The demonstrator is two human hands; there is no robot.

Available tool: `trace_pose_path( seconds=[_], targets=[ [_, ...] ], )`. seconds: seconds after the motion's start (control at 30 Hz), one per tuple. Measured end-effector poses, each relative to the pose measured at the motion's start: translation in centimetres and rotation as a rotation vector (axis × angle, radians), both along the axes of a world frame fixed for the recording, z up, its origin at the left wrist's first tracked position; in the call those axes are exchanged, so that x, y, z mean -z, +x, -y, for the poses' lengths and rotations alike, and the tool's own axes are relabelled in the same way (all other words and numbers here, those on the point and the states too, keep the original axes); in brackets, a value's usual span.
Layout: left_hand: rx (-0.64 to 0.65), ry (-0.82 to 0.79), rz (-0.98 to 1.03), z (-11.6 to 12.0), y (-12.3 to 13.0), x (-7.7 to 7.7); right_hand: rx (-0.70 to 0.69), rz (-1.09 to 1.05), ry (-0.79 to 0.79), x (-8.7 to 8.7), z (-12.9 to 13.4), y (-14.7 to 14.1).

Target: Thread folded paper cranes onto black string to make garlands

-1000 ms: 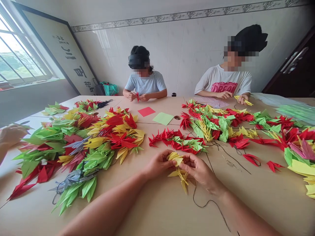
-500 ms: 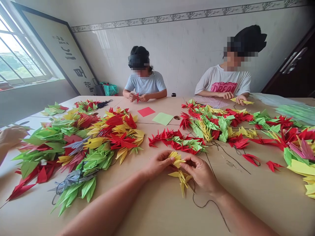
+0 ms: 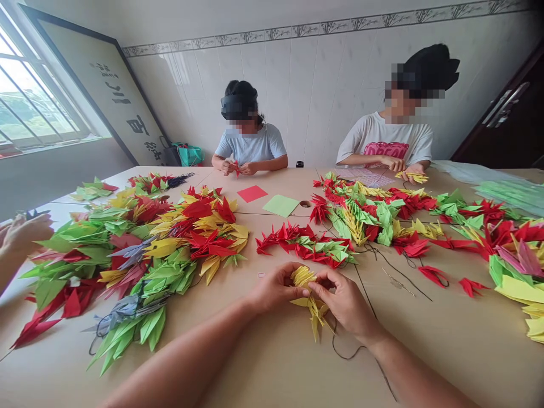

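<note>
Since the yellow paper cranes (image 3: pixel 306 292) hang on a dark thread (image 3: pixel 341 350), the left hand (image 3: pixel 274 289) curls around one side and the right hand (image 3: pixel 343 300) pinches the other, steadying them just above the tan tabletop (image 3: pixel 293 368); a red-and-green crane strand (image 3: pixel 304 245) lies beyond, out of their way.

And here's the head camera, riding on the person's head, tipped forward and down over the forearms (image 3: pixel 182 351)! The left hand (image 3: pixel 274 289) and right hand (image 3: pixel 340 300) sit close in, low at centre frame; beyond the hands, the wide view runs across the table (image 3: pixel 272 368) to the tiled wall (image 3: pixel 289 96), window (image 3: pixel 29 85) left of them, door (image 3: pixel 510 107) right.
</note>
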State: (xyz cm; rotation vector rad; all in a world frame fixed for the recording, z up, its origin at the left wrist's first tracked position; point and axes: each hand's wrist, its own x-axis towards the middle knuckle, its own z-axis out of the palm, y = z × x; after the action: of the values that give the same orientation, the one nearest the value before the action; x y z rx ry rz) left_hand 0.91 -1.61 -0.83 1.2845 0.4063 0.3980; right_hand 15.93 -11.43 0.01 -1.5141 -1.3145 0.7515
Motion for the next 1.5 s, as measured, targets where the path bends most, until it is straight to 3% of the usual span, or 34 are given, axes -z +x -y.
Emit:
trace_pose_path(
  seconds=[0.17, 0.4, 0.53, 0.9, 1.03, 1.2, 1.5],
  targets=[
    [-0.069, 0.036, -0.034, 0.2, 0.3, 0.5, -0.005, 0.025, -0.006, 0.1, -0.1, -0.2],
    [-0.259, 0.064, -0.028, -0.1, 0.0, -1.2, -0.056, 0.023, -0.048, 1.0, -0.3, 1.0],
    [-0.3, 0.017, -0.028, -0.3, 0.0, -1.4, -0.112, 0.075, -0.125, 0.9, -0.1, 1.1],
    [-0.266, 0.076, -0.058, -0.7, 0.1, -0.4, -0.145, 0.221, -0.053, 0.4, 0.0, 0.6],
    [-0.277, 0.103, -0.092, -0.8, 0.2, 0.2, -0.177, 0.245, 0.074, 0.2, 0.1, 0.4],
    [-0.183, 0.175, -0.148, -0.4, 0.3, 0.4, -0.22, 0.284, 0.202, 0.5, 0.0, 0.3],
    [-0.106, 0.327, -0.159, -0.5, 0.1, 0.7, -0.14, 0.351, 0.207, 0.5, 0.1, 0.2]
  ],
)
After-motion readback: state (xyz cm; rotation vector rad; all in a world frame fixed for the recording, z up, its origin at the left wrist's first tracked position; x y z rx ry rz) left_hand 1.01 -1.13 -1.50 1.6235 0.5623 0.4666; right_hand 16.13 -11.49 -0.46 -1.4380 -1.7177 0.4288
